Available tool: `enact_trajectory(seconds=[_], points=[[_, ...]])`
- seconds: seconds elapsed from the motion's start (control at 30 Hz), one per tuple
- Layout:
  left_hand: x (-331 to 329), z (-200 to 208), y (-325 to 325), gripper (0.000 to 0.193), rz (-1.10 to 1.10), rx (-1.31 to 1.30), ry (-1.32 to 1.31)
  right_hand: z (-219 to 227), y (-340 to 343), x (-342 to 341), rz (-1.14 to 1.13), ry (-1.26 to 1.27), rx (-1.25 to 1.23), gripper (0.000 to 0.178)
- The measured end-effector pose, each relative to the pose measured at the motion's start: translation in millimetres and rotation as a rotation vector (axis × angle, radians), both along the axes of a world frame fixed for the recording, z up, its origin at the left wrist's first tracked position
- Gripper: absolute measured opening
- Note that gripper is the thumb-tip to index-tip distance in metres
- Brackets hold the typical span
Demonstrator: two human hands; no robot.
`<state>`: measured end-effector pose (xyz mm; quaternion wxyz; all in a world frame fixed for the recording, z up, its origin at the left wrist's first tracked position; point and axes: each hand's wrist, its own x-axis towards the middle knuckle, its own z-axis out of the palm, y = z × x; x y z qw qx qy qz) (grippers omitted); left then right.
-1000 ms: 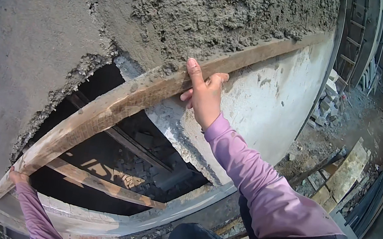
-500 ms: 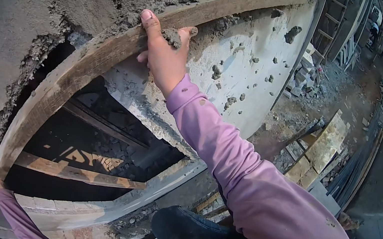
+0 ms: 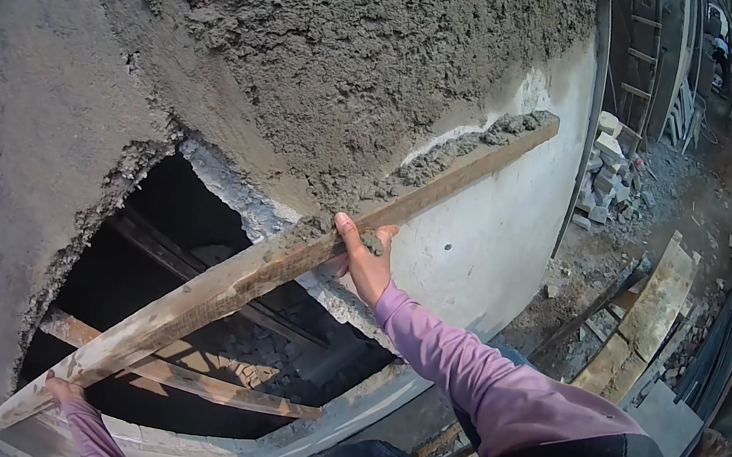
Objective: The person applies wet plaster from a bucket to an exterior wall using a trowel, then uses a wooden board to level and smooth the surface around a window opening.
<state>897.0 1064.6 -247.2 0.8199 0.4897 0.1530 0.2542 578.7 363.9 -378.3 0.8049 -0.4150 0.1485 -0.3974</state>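
Note:
A long wooden straightedge board (image 3: 282,265) slants across the wall, its far end up to the right. Close to its lower left end, my left hand (image 3: 65,389) is closed around it. My right hand (image 3: 366,262) grips it about midway, thumb over the upper edge, with a lump of wet mortar on the hand. Scraped mortar (image 3: 487,139) lies along the board's upper edge. Above it the wall carries a coat of rough grey mortar (image 3: 346,61); below the right half shows a smooth pale wall surface (image 3: 479,247).
Behind the board's left half is a dark window opening (image 3: 128,261) with broken edges and wooden bars (image 3: 213,387). To the right, planks (image 3: 646,319), a heap of broken blocks (image 3: 605,177) and long rods (image 3: 724,317) lie along a passage. A ladder (image 3: 642,57) leans farther back.
Both hands have brought the board lower on the wall, leaving more mortared surface showing above it. Mortar bits seen falling before the pale wall are gone. The view has shifted somewhat.

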Motion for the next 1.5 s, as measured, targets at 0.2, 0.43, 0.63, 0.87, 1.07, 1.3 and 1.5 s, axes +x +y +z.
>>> enact_trajectory(seconds=[0.2,0.43,0.63,0.87,1.07,1.3,1.5], points=[[10,91,14,0.046,-0.060,0.162,-0.042,155,-24,4,0.042,-0.089,-0.143,0.068],[47,133,84,0.036,-0.072,1.170,-0.207,245,-49,19,0.017,-0.272,-0.323,0.112],[61,154,114,0.042,-0.042,0.354,-0.181,168,-72,-17,-0.113,-0.154,-0.613,0.045],[65,159,122,0.051,0.004,0.237,-0.269,-122,-197,-136,0.318,1.352,-0.975,0.030],[67,118,15,0.053,-0.026,0.075,-0.107,126,-112,-57,-0.746,0.056,-1.492,0.043],[-19,117,-27,0.057,-0.088,-0.310,-0.139,237,-7,59,-0.956,-0.343,-1.996,0.064],[-66,190,-185,0.071,0.635,-0.282,-0.014,248,-43,29,-1.349,-0.250,-1.974,0.048]])
